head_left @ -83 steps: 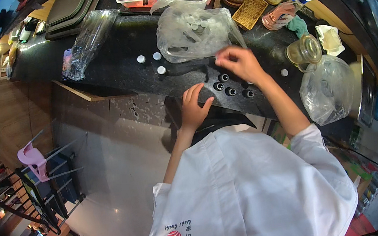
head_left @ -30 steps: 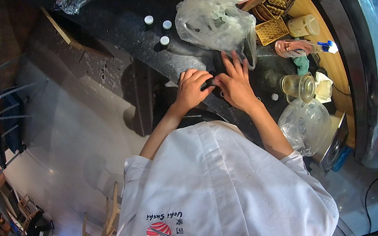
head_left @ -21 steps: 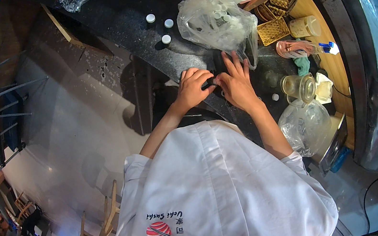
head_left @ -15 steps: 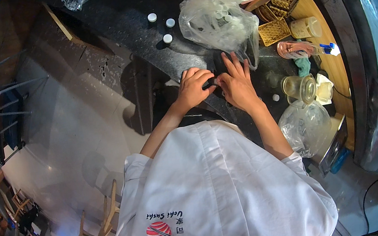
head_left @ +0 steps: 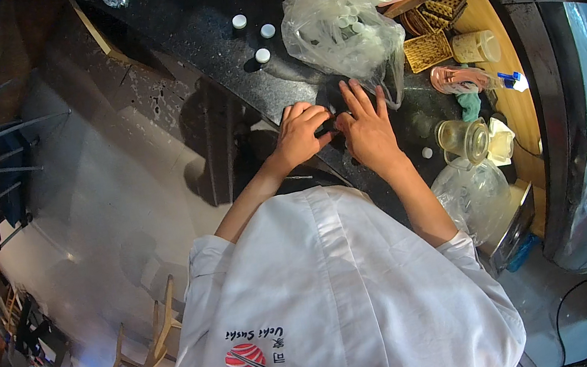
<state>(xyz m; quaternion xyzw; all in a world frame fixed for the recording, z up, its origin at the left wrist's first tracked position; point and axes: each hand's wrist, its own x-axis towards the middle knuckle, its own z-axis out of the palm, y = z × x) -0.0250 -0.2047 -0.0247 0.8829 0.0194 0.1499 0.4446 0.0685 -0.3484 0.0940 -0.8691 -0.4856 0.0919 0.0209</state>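
Head: hands (head_left: 371,136) closer than at first

a small dark object (head_left: 327,125) sits between the thumb and curled fingers of the left hand (head_left: 297,138), with the right hand (head_left: 370,133) just beside it; fingers cover most of it, so its full shape and tilt are hidden. farther off, three round white caps (head_left: 263,55) form a loose triangle on the black counter (head_left: 201,35), tops up, well apart from a single white cap (head_left: 427,152) lying to the right.
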